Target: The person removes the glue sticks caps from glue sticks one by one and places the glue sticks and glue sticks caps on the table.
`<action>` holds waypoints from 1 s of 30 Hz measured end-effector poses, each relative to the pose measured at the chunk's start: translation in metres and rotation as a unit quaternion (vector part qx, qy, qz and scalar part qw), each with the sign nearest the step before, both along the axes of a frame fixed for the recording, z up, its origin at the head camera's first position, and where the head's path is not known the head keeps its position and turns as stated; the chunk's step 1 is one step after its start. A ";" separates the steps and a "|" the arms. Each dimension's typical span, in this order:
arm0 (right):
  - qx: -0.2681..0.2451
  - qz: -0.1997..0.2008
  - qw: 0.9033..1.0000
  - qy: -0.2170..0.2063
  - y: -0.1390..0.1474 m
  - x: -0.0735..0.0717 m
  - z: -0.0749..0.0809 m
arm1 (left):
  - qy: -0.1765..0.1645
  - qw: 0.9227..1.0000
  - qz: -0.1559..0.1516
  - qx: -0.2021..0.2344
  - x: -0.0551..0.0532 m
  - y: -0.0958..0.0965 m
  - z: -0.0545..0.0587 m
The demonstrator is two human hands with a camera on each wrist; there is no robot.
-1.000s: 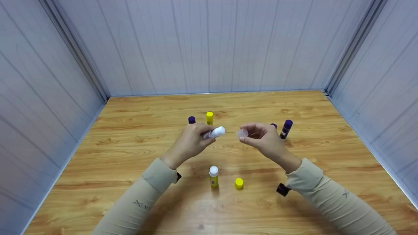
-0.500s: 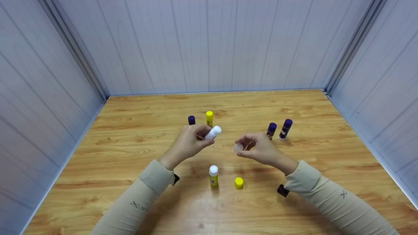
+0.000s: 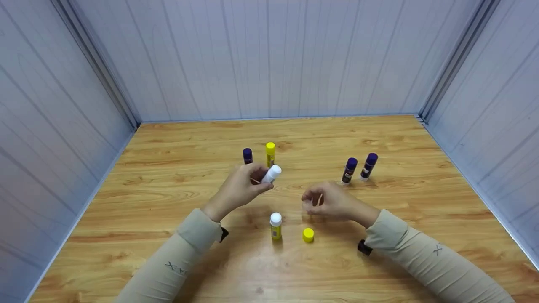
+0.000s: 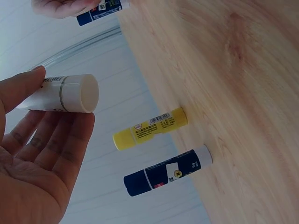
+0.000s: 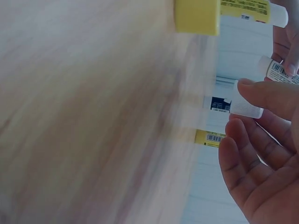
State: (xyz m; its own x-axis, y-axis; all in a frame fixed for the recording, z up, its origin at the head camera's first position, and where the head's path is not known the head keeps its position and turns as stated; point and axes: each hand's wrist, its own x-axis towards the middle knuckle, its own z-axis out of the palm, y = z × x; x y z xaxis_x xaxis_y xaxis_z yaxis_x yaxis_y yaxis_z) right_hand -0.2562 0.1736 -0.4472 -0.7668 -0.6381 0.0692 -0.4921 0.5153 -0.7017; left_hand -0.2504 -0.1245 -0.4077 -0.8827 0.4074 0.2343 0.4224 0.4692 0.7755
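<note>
My left hand (image 3: 236, 187) grips a white glue stick (image 3: 271, 173) above the table, tilted with its white end up and to the right. The left wrist view shows thumb and fingers round that glue stick (image 4: 70, 94). Lower and to the right, my right hand (image 3: 334, 203) pinches a translucent whitish cap (image 3: 307, 205) between thumb and fingers; the ribbed side of this cap (image 5: 246, 103) faces the right wrist camera. Below the hands, a yellow glue stick (image 3: 276, 228) with a white top stands upright. Beside it on the table sits a yellow cap (image 3: 308, 235).
Behind my left hand stand a dark-blue glue stick (image 3: 247, 155) and a yellow-capped one (image 3: 270, 153). Two more dark glue sticks (image 3: 349, 171) stand at the right. Pale panel walls (image 3: 269, 59) bound the wooden table (image 3: 189, 147) at the back and sides.
My right hand has come down with the translucent cap towards the table, uncovering a dark glue stick behind it. My left hand has shifted slightly left, and its glue stick is more upright.
</note>
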 end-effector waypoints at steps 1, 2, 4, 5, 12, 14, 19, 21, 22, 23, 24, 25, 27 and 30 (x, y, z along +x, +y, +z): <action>0.007 0.003 1.000 -0.002 0.000 0.000 -0.001 | -0.003 1.000 0.001 0.000 0.000 0.000 -0.001; 0.013 0.006 1.000 -0.004 0.000 -0.001 -0.003 | -0.003 1.000 0.001 0.000 0.000 0.000 -0.001; 0.024 0.013 1.000 -0.006 0.000 -0.001 -0.005 | -0.009 1.000 0.002 0.002 0.000 0.000 -0.002; 0.030 0.015 0.999 -0.010 0.000 -0.002 -0.007 | -0.011 1.000 0.001 0.004 0.000 0.000 -0.003; 0.072 0.013 0.997 -0.038 -0.002 -0.002 -0.011 | -0.038 0.999 -0.001 0.010 0.001 0.000 -0.008; 0.080 0.010 0.996 -0.042 -0.002 -0.002 -0.011 | -0.044 0.999 -0.002 0.012 0.001 0.000 -0.009; 0.092 0.002 0.995 -0.050 -0.003 -0.002 -0.010 | -0.051 0.999 -0.003 0.009 0.000 0.001 -0.013; 0.095 0.000 0.994 -0.048 -0.003 -0.001 -0.010 | -0.056 0.998 -0.002 0.006 0.000 0.002 -0.015; 0.097 -0.001 0.994 -0.047 -0.003 -0.001 -0.010 | -0.059 0.998 -0.003 0.004 -0.001 0.002 -0.016; 0.098 -0.001 0.994 -0.045 -0.004 -0.001 -0.010 | -0.063 0.998 -0.003 0.002 -0.001 0.002 -0.017; 0.099 0.000 0.994 -0.043 -0.004 -0.001 -0.010 | -0.065 0.998 -0.004 0.001 -0.001 0.002 -0.018; 0.099 0.003 0.994 -0.038 -0.004 -0.001 -0.010 | -0.067 0.998 -0.007 0.001 -0.001 0.002 -0.020; 0.101 0.009 0.994 -0.032 -0.005 -0.001 -0.011 | -0.072 0.997 -0.014 0.003 -0.001 0.002 -0.023; 0.104 0.014 0.994 -0.024 -0.006 0.000 -0.011 | -0.079 0.997 -0.024 0.004 -0.001 0.002 -0.028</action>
State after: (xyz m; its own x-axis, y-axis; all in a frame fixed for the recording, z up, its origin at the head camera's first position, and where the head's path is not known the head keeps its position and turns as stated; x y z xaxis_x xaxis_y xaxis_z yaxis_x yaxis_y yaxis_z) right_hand -0.2566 0.1674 -0.4580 -0.7485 -0.6553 -0.1017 -0.4766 0.6381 -0.6047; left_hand -0.2511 -0.1229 -0.4360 -0.8883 0.4490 0.0966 0.3159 0.4446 0.8382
